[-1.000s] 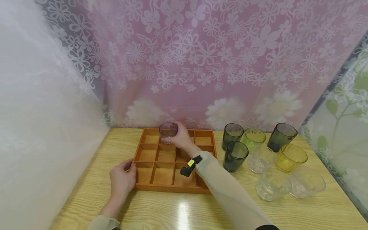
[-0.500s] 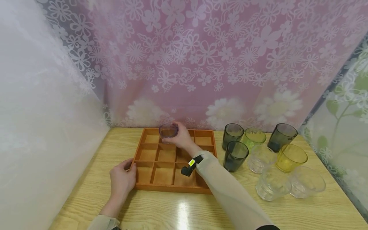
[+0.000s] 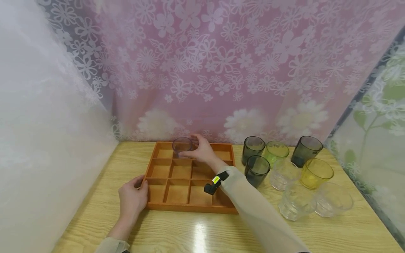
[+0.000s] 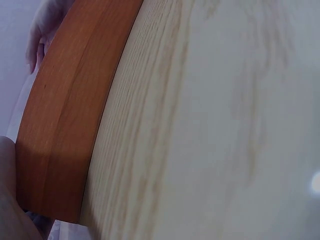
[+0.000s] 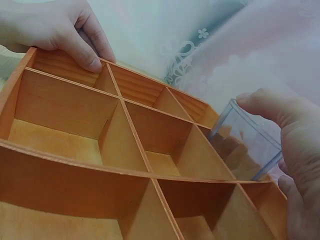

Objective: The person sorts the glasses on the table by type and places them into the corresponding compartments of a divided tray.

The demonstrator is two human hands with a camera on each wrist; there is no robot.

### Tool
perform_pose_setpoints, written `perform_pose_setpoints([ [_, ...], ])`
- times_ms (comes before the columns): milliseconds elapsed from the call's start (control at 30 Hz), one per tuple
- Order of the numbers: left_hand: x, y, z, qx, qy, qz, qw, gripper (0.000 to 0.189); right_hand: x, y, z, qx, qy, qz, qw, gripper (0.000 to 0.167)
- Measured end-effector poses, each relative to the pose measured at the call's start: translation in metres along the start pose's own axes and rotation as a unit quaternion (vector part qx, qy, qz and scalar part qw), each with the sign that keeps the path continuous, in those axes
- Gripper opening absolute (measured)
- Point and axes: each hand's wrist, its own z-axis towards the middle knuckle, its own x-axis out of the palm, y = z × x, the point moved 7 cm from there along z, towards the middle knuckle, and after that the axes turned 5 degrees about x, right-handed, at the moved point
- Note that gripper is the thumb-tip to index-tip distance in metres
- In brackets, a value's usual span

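The wooden divided tray (image 3: 190, 207) has a round, transparent, purplish cup (image 3: 181, 145) in its rear row's second-from-left compartment; the right hand (image 3: 204, 151) has its grip spread around it. The left hand (image 3: 133, 197) pinches the tray's left wall.

Divided tray (image 3: 190, 208) on table (image 3: 164, 232); curtain (image 3: 190, 70) behind. Tumbler (image 3: 181, 145) at back row, second compartment from left; right hand (image 3: 203, 153) around its right side. Left hand (image 3: 133, 195) at tray's left edge. Eight drinking glasses (image 3: 257, 172) right of tray.
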Motion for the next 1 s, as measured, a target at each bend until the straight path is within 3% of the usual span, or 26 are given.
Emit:
perform_pose_setpoints([
  [633, 0.000, -0.002, 0.000, -0.006, 0.004, 0.005, 1.0000, 0.026, -0.028, 0.018, -0.036, 0.013, 0.032, -0.025, 0.9991, 0.084],
  [1000, 0.001, -0.003, -0.002, -0.010, 0.002, 0.002, 0.9999, 0.026, -0.045, 0.032, -0.056, -0.012, 0.060, -0.026, 0.9978, 0.081],
])
